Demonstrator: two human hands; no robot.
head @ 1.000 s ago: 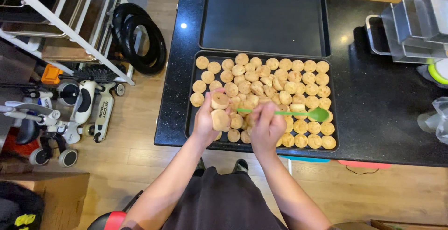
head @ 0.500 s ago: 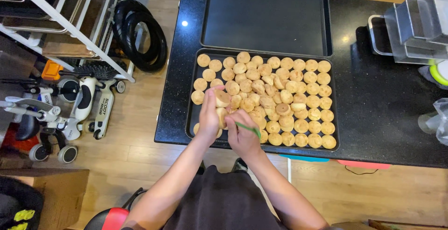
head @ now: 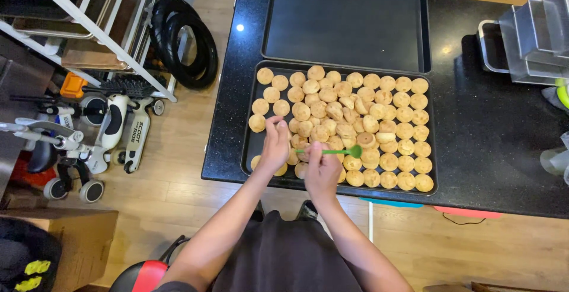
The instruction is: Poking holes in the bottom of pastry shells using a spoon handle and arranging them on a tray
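Our right hand [head: 322,170] pinches a small green spoon [head: 339,150], bowl pointing right over the pastries; our left hand [head: 276,144] curls beside it, fingertips on a round golden puff [head: 294,141]; both hover over the near-left of the dark tray [head: 251,150], an empty tray [head: 347,22] beyond.

Two bare forearms, no sleeves reaching the wrists, no watch or rings visible. Left hand [head: 276,147] and right hand [head: 322,170] ungloved, fingers [head: 271,125] bare. Dark, plain, apron-like garment [head: 284,256] over the torso. Dark shoes below.
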